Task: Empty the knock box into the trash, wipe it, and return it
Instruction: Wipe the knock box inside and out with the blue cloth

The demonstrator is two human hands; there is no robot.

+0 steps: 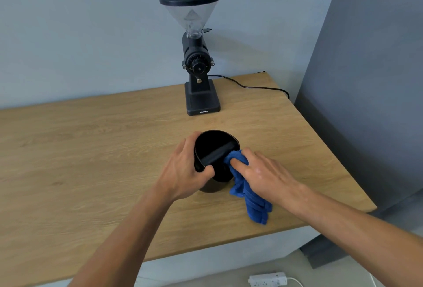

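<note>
The left hand (186, 167) is gripping the black knock box (215, 149) — tilted on the wooden table (91, 149), in front of the grinder (199, 62) — while the right hand (263, 172) is pressing a blue cloth (249, 202) against its rim.

You have one view only, a wide-angle camera on your head, looking forward and down from above the near edge of the wooden table (91, 149). It faces the far wall, where the coffee grinder (198, 65) stands. Your forearms enter from the bottom, so the work sits close under the lens. The floor with a power strip (267, 280) shows at bottom right.
</note>
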